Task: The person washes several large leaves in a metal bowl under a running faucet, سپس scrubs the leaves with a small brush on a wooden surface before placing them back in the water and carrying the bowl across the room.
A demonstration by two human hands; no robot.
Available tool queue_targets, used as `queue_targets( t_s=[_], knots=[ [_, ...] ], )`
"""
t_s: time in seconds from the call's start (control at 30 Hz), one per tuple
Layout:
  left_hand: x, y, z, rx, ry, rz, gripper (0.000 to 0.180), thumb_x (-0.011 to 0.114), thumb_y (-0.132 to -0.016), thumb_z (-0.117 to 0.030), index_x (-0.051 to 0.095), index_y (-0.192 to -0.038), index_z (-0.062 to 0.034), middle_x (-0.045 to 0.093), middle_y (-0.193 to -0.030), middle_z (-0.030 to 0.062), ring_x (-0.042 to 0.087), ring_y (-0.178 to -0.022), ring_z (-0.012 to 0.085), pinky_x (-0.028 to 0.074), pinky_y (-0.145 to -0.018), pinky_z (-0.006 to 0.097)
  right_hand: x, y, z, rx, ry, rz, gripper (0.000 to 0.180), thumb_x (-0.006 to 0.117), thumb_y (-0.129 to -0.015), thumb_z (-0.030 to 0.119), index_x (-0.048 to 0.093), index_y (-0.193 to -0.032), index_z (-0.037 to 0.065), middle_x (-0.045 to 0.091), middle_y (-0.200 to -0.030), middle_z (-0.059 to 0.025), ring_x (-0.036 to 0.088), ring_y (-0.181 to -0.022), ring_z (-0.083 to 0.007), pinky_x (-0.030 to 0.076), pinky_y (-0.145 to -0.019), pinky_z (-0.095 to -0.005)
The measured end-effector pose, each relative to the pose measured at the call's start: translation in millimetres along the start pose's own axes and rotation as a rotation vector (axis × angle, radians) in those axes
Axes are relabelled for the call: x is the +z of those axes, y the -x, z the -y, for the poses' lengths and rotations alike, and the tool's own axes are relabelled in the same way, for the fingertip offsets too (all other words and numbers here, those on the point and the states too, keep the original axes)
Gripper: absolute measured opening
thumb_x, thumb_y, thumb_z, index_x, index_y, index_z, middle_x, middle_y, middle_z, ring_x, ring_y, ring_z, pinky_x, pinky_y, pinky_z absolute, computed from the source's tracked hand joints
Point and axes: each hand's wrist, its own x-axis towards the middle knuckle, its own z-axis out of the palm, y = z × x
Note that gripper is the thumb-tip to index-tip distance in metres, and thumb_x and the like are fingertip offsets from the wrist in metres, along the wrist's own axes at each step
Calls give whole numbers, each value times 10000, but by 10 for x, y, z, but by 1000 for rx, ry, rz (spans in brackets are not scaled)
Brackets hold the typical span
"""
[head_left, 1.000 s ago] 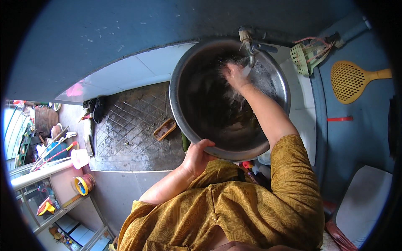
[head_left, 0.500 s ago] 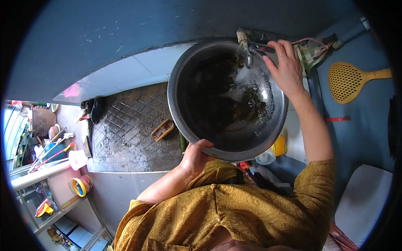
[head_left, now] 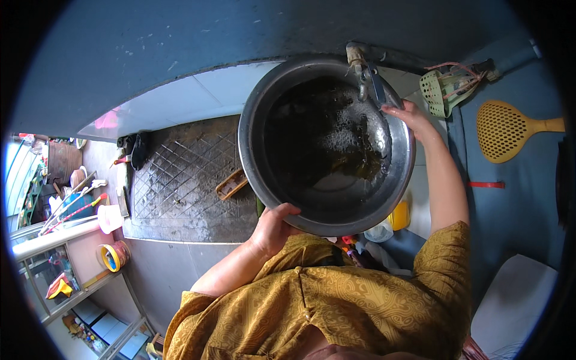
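Note:
A large, round grey metal basin sits under a wall tap with a blue lever. Dark water fills its lower part, with bubbles on the surface below the spout. No stream shows from the tap. My left hand grips the near-left rim, thumb over the edge and fingers hidden beneath. At the upper right rim is my right hand, closed on the edge, its fingertips close to the end of the tap lever.
Left of the basin lies a wet, grooved dark slab with a small brown rectangular dish on it. A yellow perforated skimmer and a pale green holed basket hang on the right. Below the basin's right side is a yellow container.
The water stream from the tap has stopped. My right hand has come down from the tap lever to the basin's right rim. My left hand keeps its hold.

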Motion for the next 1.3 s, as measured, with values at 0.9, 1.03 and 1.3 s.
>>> queue_targets(
  t_s=[0.9,1.03,1.3],
  knots=[
    [-2751,1794,908,414,179,-471,175,627,-758,-117,611,-888,0,587,-732,43,537,-579,137,412,-472,267,2628,2013,1357,-68,-322,506,214,691,-862,42,649,-1067,-1,694,-989,-61,630,-854,-106,499,-792,-277],
    [-3309,2319,1235,476,284,-562,178,633,-759,-119,611,-891,-1,594,-739,42,548,-597,135,425,-490,269,3430,2378,1769,-155,-182,619,152,700,-852,41,659,-997,14,686,-896,-28,610,-782,-80,499,-736,-260],
    [-4217,3065,1984,688,648,-775,156,621,-783,-72,624,-904,28,616,-787,40,573,-671,133,474,-593,276,5233,3302,2719,-407,-136,957,160,715,-845,79,661,-976,6,671,-858,-1,583,-747,-60,475,-694,-242]
  ],
)
